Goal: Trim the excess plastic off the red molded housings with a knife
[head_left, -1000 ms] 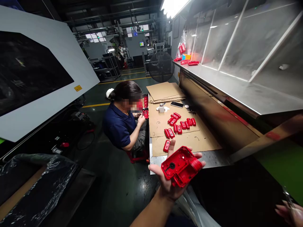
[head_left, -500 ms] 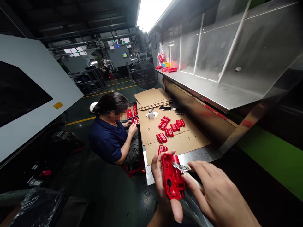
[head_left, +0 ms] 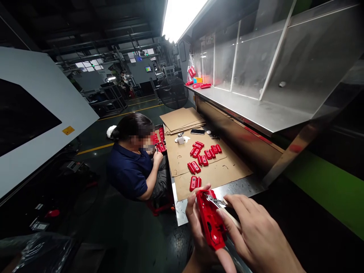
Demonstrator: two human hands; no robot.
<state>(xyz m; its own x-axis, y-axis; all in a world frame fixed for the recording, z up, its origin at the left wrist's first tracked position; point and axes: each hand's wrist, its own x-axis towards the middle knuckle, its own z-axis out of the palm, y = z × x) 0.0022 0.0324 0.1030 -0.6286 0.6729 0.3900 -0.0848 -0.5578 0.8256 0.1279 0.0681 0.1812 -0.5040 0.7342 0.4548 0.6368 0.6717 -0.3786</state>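
Observation:
My left hand [head_left: 196,227] is wrapped round a red plastic housing [head_left: 209,223], its hollow inside turned toward me and tilted. In my right hand [head_left: 253,223] is a pair of nippers [head_left: 227,216] with pale handles, closed in by the fingers and thumb. The metal jaws reach into the upper part of the housing; whether they bite on anything cannot be made out. Just beyond, on the cardboard, lies another red part [head_left: 195,183], with several similar red parts [head_left: 203,160] farther back.
Cardboard [head_left: 182,185] covers the metal table, with stacked sheets [head_left: 182,118], a phone [head_left: 198,132] and a small white-grey object [head_left: 180,138]. On the left a co-worker [head_left: 127,163] sits handling red parts. A metal shelf [head_left: 256,110] runs along the right.
The red housing has tipped and shifted slightly right and down in my left hand. The nippers stay at its upper end. The co-worker's hands have moved slightly.

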